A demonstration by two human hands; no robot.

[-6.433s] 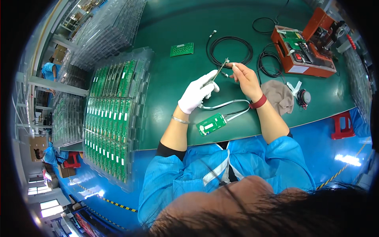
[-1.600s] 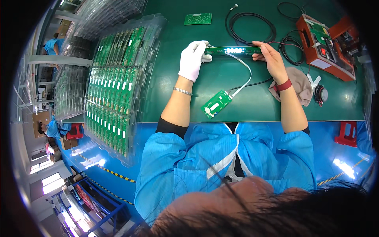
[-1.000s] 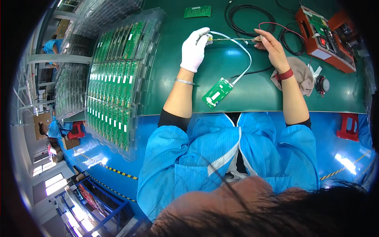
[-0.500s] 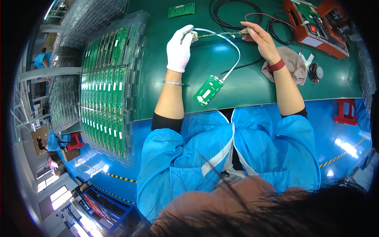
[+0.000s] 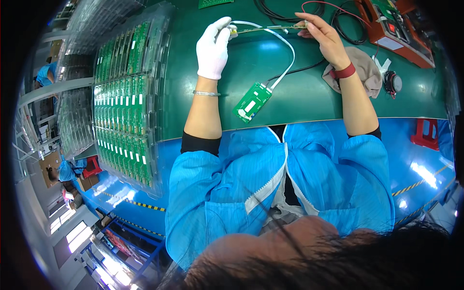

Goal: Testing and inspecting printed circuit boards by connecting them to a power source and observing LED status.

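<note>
Circuit board [image 5: 251, 30] (edge-on): ends in left hand [image 5: 212, 50], right hand [image 5: 327, 39].

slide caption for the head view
A gloved left hand and bare right hand hold a narrow circuit board edge-on above a green tabletop.

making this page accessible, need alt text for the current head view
A person's white-gloved left hand and bare right hand hold a thin circuit board edge-on above a green table. A white cable curves down to a rectangular green board on the table; to the left, a clear tray holds rows of green boards.
</note>
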